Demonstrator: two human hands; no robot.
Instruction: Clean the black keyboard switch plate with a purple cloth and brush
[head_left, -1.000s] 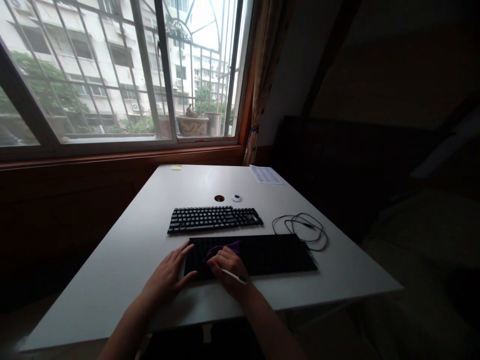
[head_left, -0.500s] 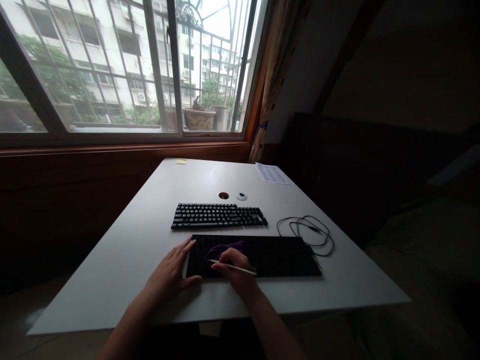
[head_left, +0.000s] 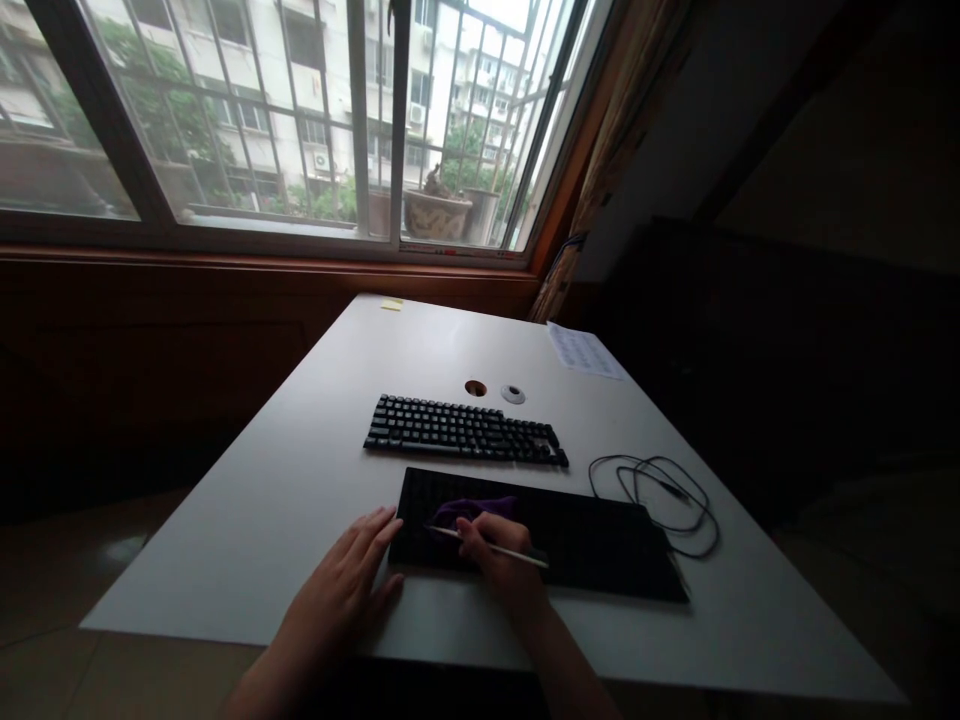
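Observation:
A flat black keyboard-shaped slab (head_left: 600, 545) lies near the front edge of the table; its surface is too dark to make out. My left hand (head_left: 345, 575) rests at its left end, fingers stretched out, fingertips at the edge and thumb near the front corner. In my right hand (head_left: 506, 560) a thin pale stick (head_left: 517, 553) is pinched, its tip pointing left and down onto the slab. A purple cloth (head_left: 487, 506) lies on the slab just behind that hand; whether the fingers hold it too, I cannot tell.
Behind the slab sit rows of black keyboard keys (head_left: 457, 428). A coiled black cable (head_left: 652, 480) lies at the right. Farther back are a cable hole (head_left: 475, 388), its round cover (head_left: 513, 394), a printed sheet (head_left: 585, 352) and a yellow note (head_left: 391, 304) on the white table (head_left: 285, 480).
The view has turned, so the table appears shifted right and tilted. My right hand has moved slightly with the stick. My left hand stays at the slab's left end.

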